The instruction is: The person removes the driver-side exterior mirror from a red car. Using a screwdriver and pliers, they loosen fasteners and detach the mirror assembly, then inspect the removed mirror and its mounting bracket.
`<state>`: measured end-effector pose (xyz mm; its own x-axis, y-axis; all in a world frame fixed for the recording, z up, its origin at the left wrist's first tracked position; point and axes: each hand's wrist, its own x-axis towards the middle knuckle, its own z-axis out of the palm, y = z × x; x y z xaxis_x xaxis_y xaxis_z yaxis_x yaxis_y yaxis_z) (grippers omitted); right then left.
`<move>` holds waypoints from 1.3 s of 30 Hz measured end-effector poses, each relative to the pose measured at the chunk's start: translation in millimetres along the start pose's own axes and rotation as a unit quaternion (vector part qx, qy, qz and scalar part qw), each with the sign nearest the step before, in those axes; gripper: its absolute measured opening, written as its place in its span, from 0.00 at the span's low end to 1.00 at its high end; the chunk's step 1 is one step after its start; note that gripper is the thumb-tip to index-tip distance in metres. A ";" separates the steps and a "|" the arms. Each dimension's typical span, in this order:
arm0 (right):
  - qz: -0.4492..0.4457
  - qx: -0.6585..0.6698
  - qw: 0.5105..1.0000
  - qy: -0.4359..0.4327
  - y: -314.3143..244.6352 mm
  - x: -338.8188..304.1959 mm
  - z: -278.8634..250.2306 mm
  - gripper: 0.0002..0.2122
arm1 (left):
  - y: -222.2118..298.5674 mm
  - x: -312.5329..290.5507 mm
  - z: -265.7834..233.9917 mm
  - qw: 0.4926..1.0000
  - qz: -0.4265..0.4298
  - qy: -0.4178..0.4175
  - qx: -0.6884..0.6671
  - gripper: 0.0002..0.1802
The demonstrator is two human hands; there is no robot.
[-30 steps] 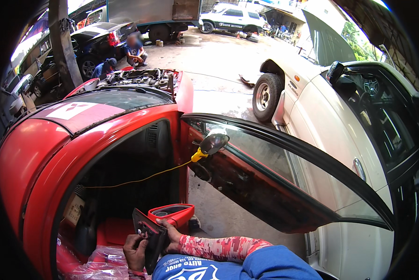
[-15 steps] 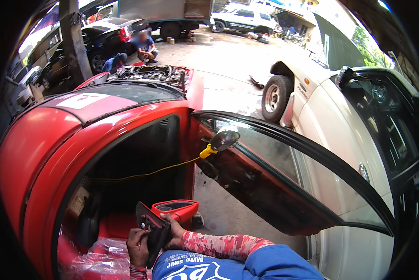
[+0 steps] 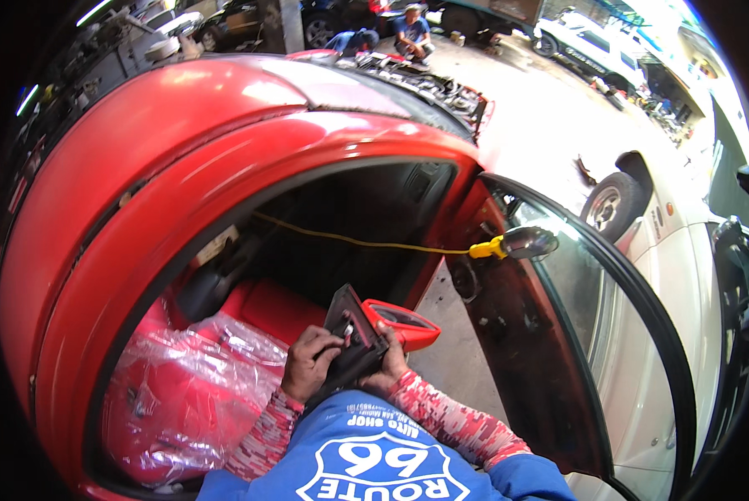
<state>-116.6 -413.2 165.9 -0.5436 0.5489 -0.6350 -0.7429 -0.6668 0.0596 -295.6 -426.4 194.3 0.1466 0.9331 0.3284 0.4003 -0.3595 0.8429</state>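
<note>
A car side mirror [image 3: 414, 332] with a red housing and a dark mounting base [image 3: 347, 324] is held at my waist, over the red car's door sill. My right hand [image 3: 391, 367] is wrapped round it from the right, thumb up near the housing. On the other side, the curled fingers of my left hand [image 3: 309, 361] press together at the inner face of the base, beside a small white part [image 3: 348, 331]. Whatever those fingertips pinch is too small to make out. Both forearms wear red and white patterned sleeves.
The red car's door [image 3: 541, 359] stands wide open on the right. A yellow-handled work lamp [image 3: 529, 243] hangs there on a yellow cord [image 3: 341, 238]. Clear plastic covers the red seat [image 3: 182, 392]. A pale vehicle [image 3: 683, 284] stands beyond the door; a person [image 3: 412, 37] squats far off.
My view has turned left, so the car and mirror appear farther right. My hands keep their hold on the mirror; the left fingers stay curled at its base.
</note>
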 end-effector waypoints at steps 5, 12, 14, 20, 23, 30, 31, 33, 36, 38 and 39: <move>0.006 -0.010 1.000 -0.010 2.0 0.1 -1.8 0.30 | 4.2 -3.0 -2.5 0.997 -0.070 -0.024 -0.017 0.10; -0.021 0.062 0.998 -0.016 5.6 3.4 -2.5 0.26 | -1.8 -3.4 -2.8 1.000 -0.016 0.005 0.019 0.10; -0.025 0.037 0.998 -0.037 7.4 2.6 -1.6 0.26 | -1.9 -3.7 -3.0 1.000 -0.017 -0.001 0.021 0.10; -0.029 0.042 0.999 -0.015 8.2 6.2 -1.6 0.26 | 0.7 -3.5 -2.8 0.997 -0.070 0.016 0.042 0.09; -0.054 0.025 0.997 -0.054 9.3 8.2 -2.2 0.26 | 4.7 1.8 -2.7 1.000 -0.004 0.024 0.008 0.07; -0.084 0.048 0.988 -0.124 10.7 4.5 1.0 0.31 | 41.8 -17.5 -19.9 0.999 0.038 -0.006 -0.028 0.08; -0.095 0.055 0.985 -0.135 9.9 4.3 2.1 0.31 | 44.4 -19.8 -19.2 0.996 0.036 -0.073 -0.023 0.07; -0.119 0.052 0.978 -0.163 7.3 3.9 4.6 0.31 | 45.4 -24.2 -17.1 0.982 0.028 -0.189 -0.018 0.07; -0.165 0.064 0.974 -0.140 5.8 3.3 8.0 0.31 | 38.8 -25.2 7.8 0.990 -0.088 -0.111 0.007 0.07; -0.187 0.052 0.968 -0.159 6.0 3.2 9.7 0.32 | 31.4 -27.5 18.9 0.992 -0.109 -0.062 -0.004 0.07; -0.194 0.050 0.967 -0.158 6.7 3.0 10.4 0.32 | 28.7 -28.0 23.3 0.993 -0.112 -0.040 -0.003 0.08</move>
<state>-127.3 -410.8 172.4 -0.2969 0.8850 -0.3586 -0.9404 -0.3362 -0.0512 -267.1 -462.7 199.4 0.1256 0.9871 0.0989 0.4249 -0.1436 0.8938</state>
